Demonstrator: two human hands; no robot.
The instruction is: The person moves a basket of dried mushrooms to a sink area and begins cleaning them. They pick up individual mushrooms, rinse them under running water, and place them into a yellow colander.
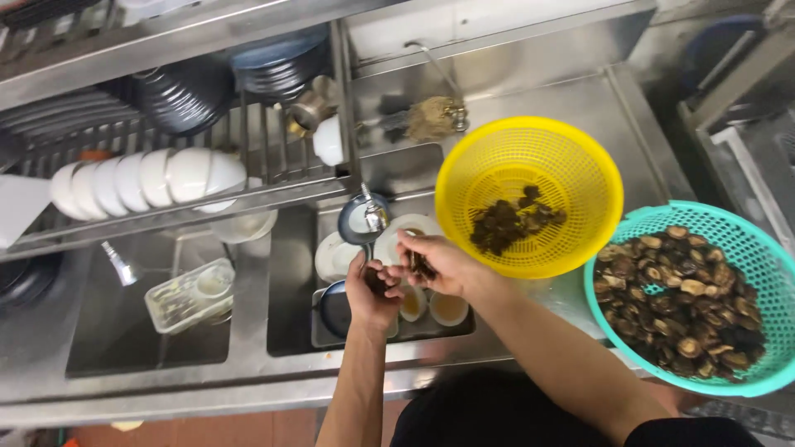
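Observation:
My left hand (370, 291) and my right hand (436, 263) meet over a steel sink (290, 273), under a small tap (374, 217). Each hand pinches a dark mushroom piece (422, 265); the left hand's own piece is mostly hidden by its fingers. To the right, a yellow colander (571, 178) holds a small heap of dark mushrooms (513, 222). A teal colander (766, 265) at the far right is filled with many brown mushrooms (683, 302).
White plates and small bowls (418, 273) lie in the sink below my hands. The left basin holds a clear plastic container (192, 295). A dish rack (265, 145) behind carries white bowls (145, 178) and dark bowls (186, 95). A scrub brush (432, 117) lies on the back ledge.

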